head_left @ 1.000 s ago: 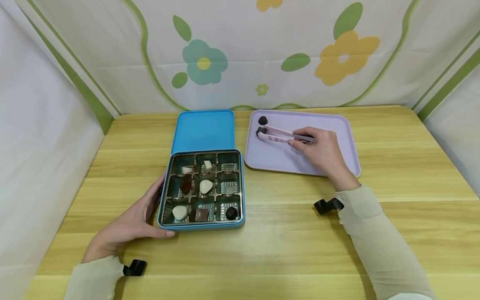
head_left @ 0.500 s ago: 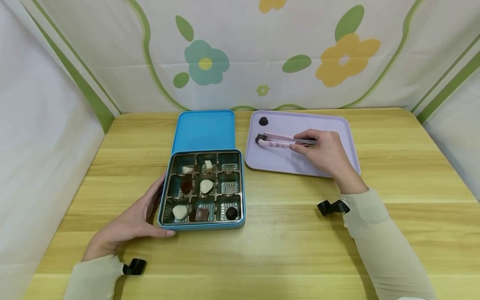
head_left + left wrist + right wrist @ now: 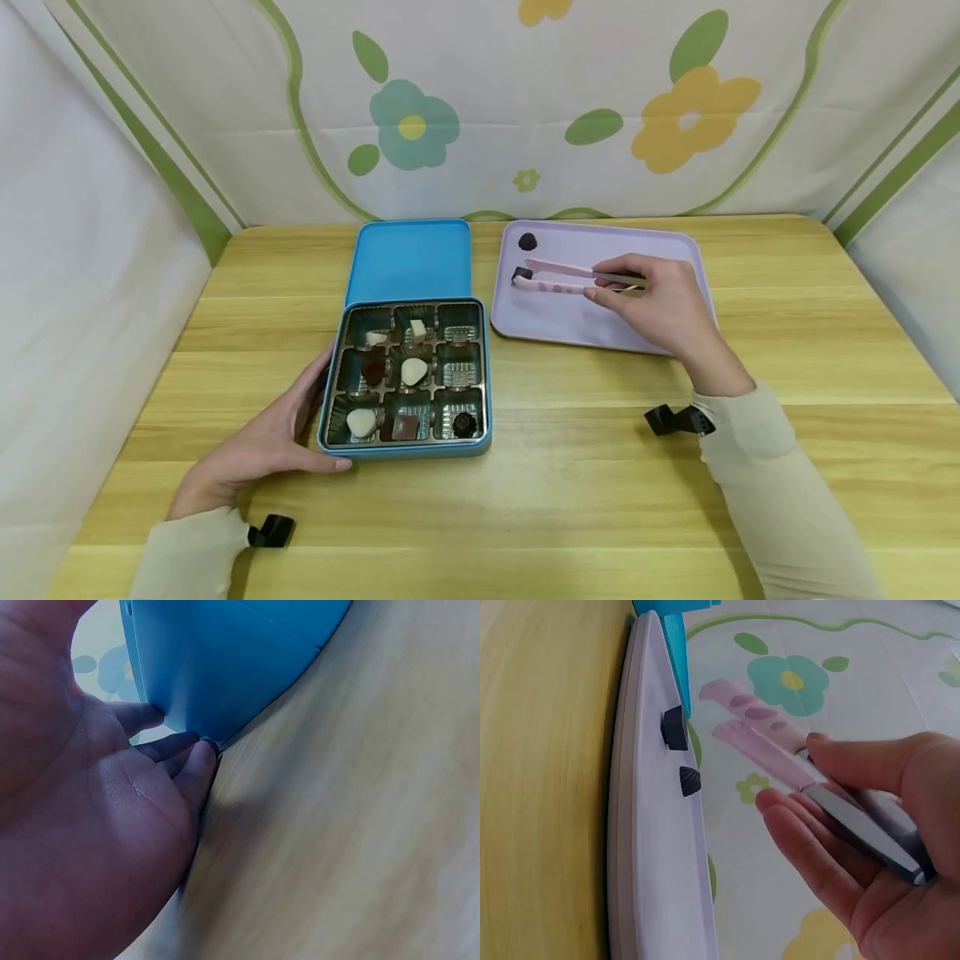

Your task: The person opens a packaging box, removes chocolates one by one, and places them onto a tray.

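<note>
My right hand (image 3: 660, 300) holds a pair of tongs (image 3: 553, 287) with pink patterned tips and grey handles, gripped between thumb and fingers. In the right wrist view the tong tips stand apart above the lilac tray (image 3: 671, 870), with nothing between them. A dark square chocolate (image 3: 522, 272) and a dark round, ridged one (image 3: 527, 241) lie at the tray's left end. My left hand (image 3: 262, 442) rests against the blue tin (image 3: 408, 452), its thumb by the front left corner. In the left wrist view, fingertips (image 3: 196, 769) touch the tin's side, low near the table.
The tin's divided insert holds white, brown and dark chocolates in several compartments; two right-hand ones have none. Its blue lid (image 3: 408, 260) lies behind, beside the tray. The wooden table (image 3: 570, 500) meets a floral curtain (image 3: 480, 125) at the back.
The square chocolate has shifted slightly towards the front of the tray. My right hand has drawn the tongs a little up and right, off that chocolate. The left hand stays put.
</note>
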`<state>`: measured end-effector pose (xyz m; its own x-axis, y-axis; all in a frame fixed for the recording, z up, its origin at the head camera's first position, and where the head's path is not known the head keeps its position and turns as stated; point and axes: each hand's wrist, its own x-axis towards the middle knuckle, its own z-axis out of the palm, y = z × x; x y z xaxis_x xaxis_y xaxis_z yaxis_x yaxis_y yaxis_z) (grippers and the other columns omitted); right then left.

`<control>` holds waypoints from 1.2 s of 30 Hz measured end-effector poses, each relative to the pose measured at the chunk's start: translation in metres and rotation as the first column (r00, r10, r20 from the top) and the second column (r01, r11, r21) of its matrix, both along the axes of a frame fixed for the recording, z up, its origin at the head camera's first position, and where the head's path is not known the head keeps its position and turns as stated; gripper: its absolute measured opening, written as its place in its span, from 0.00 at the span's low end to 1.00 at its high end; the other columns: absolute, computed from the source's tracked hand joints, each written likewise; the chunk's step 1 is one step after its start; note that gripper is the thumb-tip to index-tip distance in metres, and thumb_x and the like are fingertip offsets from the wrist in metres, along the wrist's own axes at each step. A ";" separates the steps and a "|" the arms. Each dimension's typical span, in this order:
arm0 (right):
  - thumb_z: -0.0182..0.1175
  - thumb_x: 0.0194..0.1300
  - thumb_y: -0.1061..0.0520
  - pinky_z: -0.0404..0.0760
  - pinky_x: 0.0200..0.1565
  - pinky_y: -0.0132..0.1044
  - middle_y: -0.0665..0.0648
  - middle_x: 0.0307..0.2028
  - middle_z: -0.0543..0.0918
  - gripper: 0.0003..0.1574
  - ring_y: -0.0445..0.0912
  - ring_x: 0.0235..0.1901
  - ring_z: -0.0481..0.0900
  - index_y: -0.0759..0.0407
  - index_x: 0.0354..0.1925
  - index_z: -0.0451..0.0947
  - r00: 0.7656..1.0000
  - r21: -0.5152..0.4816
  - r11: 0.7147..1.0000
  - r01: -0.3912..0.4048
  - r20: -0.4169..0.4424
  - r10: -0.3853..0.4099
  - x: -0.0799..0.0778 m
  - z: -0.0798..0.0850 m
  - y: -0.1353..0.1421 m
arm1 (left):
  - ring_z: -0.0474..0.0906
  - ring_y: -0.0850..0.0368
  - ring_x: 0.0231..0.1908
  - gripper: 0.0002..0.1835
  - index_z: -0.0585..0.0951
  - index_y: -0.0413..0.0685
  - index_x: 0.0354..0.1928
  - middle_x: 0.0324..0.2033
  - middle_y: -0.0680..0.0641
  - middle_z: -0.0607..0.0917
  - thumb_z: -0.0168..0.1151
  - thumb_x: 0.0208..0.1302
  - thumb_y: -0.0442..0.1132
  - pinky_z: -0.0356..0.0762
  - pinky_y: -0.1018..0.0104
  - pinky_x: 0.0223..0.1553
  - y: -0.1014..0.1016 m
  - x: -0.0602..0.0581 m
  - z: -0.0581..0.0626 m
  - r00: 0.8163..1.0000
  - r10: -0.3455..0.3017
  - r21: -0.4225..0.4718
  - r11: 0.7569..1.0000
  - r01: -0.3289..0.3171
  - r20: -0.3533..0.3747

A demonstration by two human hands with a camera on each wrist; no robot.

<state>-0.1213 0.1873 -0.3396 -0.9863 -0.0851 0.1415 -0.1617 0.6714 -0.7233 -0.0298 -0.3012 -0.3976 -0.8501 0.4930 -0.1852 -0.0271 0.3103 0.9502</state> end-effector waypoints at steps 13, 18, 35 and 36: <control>0.78 0.65 0.59 0.85 0.35 0.32 0.44 0.37 0.93 0.11 0.39 0.32 0.86 0.49 0.45 0.92 0.858 -0.112 0.851 -0.513 -0.037 0.513 0.025 0.009 -0.013 | 0.27 0.46 0.86 0.76 0.38 0.74 0.88 0.88 0.53 0.36 0.84 0.52 0.30 0.51 0.93 0.67 -0.001 -0.001 -0.001 1.000 -0.002 0.007 1.000 0.002 -0.008; 0.78 0.63 0.61 0.88 0.39 0.33 0.43 0.36 0.92 0.13 0.39 0.33 0.89 0.48 0.45 0.93 0.780 -0.137 0.770 -0.623 -0.034 0.625 0.028 0.011 -0.021 | 0.28 0.46 0.86 0.76 0.38 0.74 0.88 0.88 0.52 0.37 0.85 0.52 0.30 0.51 0.92 0.67 -0.001 0.000 -0.002 1.000 -0.002 0.003 1.000 0.002 -0.009; 0.80 0.61 0.61 0.90 0.41 0.36 0.51 0.38 0.93 0.12 0.37 0.35 0.90 0.50 0.43 0.94 0.733 -0.110 0.733 -0.671 0.047 0.678 0.025 0.020 -0.041 | 0.24 0.45 0.86 0.75 0.37 0.74 0.87 0.88 0.53 0.34 0.84 0.54 0.31 0.51 0.93 0.67 0.000 0.001 0.000 1.000 0.002 0.006 1.000 -0.002 0.012; 0.80 0.61 0.61 0.90 0.41 0.35 0.50 0.37 0.93 0.12 0.37 0.35 0.90 0.50 0.43 0.94 0.726 -0.083 0.727 -0.681 0.051 0.686 0.025 0.023 -0.045 | 0.24 0.45 0.86 0.76 0.37 0.74 0.87 0.88 0.53 0.34 0.84 0.54 0.31 0.51 0.93 0.67 0.000 0.001 0.000 1.000 0.003 0.004 1.000 -0.003 0.009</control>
